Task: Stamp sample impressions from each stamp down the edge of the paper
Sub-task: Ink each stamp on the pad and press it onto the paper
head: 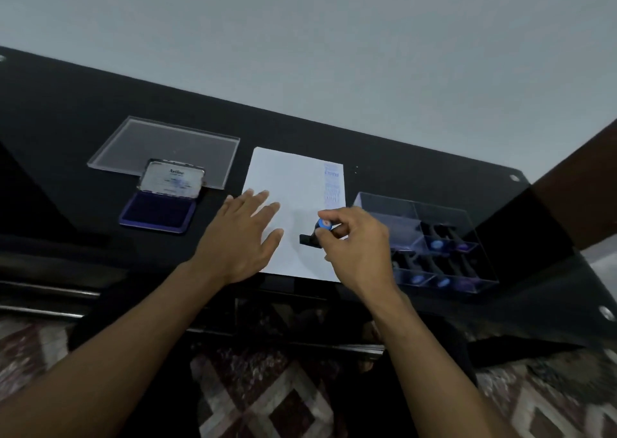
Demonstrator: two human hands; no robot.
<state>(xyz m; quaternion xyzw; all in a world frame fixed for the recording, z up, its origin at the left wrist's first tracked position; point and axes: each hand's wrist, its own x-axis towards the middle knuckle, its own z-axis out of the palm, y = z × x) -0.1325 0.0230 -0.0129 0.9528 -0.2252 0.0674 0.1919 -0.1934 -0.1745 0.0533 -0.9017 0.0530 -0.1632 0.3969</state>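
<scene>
A white sheet of paper (290,200) lies on the black table, with several blue stamp impressions (333,183) running down its right edge. My left hand (242,237) lies flat with spread fingers on the sheet's left side. My right hand (355,247) pinches a black stamp (315,233) with a blue cap, held over the lower right part of the paper, below the printed marks. An open ink pad (158,213) with a purple pad and raised lid sits to the left.
A clear plastic lid (160,143) lies behind the ink pad. A clear compartment box (434,247) at the right holds several more black stamps with blue and purple caps. The table's near edge (300,290) runs just below the paper; a patterned carpet lies beneath.
</scene>
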